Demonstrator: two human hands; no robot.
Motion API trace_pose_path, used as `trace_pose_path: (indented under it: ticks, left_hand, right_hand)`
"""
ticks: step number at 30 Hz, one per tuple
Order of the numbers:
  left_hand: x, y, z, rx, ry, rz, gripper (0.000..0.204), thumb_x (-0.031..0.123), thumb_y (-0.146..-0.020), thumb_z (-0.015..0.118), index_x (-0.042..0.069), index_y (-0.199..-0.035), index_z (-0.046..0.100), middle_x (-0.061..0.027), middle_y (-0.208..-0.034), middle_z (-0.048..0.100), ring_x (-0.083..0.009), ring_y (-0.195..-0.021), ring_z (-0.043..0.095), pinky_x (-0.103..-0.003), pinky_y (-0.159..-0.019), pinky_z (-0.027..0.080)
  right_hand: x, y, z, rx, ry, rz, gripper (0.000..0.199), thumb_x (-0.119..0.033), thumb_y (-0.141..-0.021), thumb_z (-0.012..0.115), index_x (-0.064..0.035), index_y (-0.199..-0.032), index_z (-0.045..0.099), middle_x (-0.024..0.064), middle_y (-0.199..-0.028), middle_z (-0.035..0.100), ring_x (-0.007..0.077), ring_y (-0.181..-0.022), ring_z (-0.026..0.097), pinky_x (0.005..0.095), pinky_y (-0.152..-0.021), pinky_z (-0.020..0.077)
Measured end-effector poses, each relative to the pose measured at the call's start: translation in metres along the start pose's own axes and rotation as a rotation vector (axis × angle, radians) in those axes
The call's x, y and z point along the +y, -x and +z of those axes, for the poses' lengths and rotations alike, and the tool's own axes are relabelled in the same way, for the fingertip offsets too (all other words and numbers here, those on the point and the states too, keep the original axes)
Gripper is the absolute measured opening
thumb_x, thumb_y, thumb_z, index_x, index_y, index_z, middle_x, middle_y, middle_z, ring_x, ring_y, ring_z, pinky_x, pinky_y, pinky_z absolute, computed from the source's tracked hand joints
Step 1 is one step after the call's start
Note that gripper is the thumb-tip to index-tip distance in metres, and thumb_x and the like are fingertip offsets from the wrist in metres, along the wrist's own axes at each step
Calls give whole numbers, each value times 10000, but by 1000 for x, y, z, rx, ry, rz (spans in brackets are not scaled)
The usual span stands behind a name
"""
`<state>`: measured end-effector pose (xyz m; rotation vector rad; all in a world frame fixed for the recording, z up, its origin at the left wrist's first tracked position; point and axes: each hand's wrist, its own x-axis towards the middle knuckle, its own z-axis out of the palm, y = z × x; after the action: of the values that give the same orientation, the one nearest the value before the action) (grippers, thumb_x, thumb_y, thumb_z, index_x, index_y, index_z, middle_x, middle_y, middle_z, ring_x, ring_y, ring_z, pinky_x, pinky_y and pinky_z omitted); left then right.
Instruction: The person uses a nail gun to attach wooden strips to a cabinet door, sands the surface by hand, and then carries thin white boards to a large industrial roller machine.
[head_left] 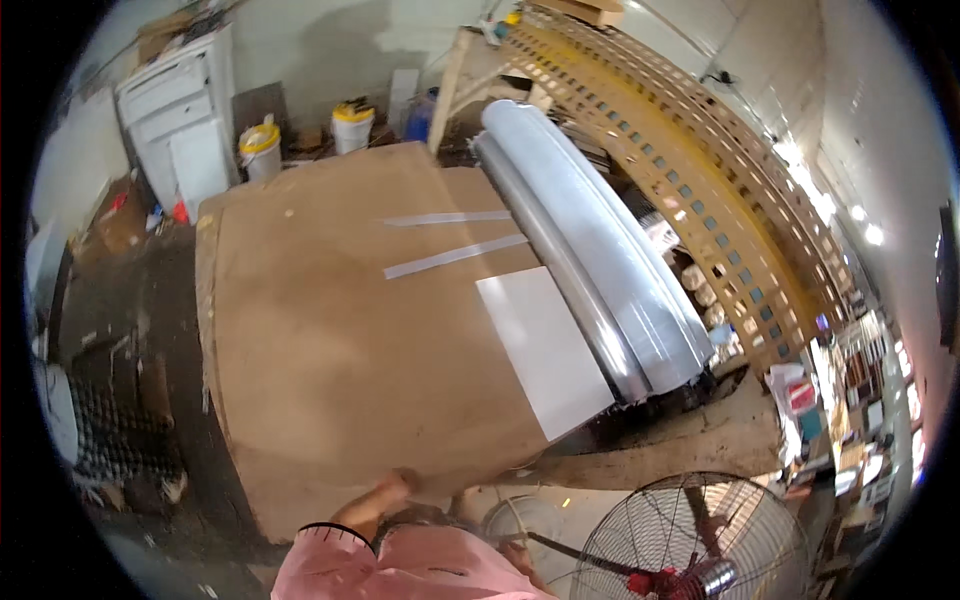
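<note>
A large brown cardboard-like sheet [340, 330] covers the table. At its near edge is my left hand [402, 482], reaching out of a pink sleeve. Blur hides its fingers, and I cannot tell whether it grips the edge. Low down beside the pink clothing, a small part of what looks like my right hand [516, 553] shows, its fingers not readable. Two narrow pale strips [455, 257] lie on the sheet toward the far right. A white rectangular sheet [545, 350] rests along the right side, against a shiny silvery roll [570, 270].
Behind the silvery roll lies a thicker roll of clear film [600, 240]. A yellow perforated metal beam [680, 170] slants past it. A caged fan [695, 545] stands at the near right. White buckets with yellow rims [352, 128] and a white cabinet [185, 125] stand at the back.
</note>
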<state>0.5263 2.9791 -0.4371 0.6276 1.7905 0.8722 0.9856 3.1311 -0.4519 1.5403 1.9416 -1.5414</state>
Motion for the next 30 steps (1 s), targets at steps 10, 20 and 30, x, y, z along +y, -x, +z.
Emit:
trace_pose_path:
  ticks: [10,20,30]
  left_hand:
    - [-26,13,9,144,55,6,266,265,-961,625,77,-1086,764,-151,-1022,755,-292,-902,697,-363,-797,543]
    - [7,16,-22,115,-78,-37,370,382,-900,669,91,-1092,793,-149,-1082,767,-300,-912,719,-418,-809,563]
    - [-12,1,-25,-122,262,-84,389,379,-928,644,57,-1090,792,-140,-966,779,-278,-846,752,-442,-715,584]
  right_hand:
    - [-88,-7,-27,-110,-313,187,357,-277,-1008,586,-40,-1245,707,132,-1174,717,277,-1044,715,375,-896,571]
    - [-253,-4,-17,-97,-418,304,400,-219,-993,647,-59,-1358,602,103,-1128,687,238,-1088,697,331,-651,532]
    - [-290,-13,-12,-115,-153,303,377,-204,-1014,619,-64,-1364,621,111,-1185,702,249,-1029,722,384,-724,569]
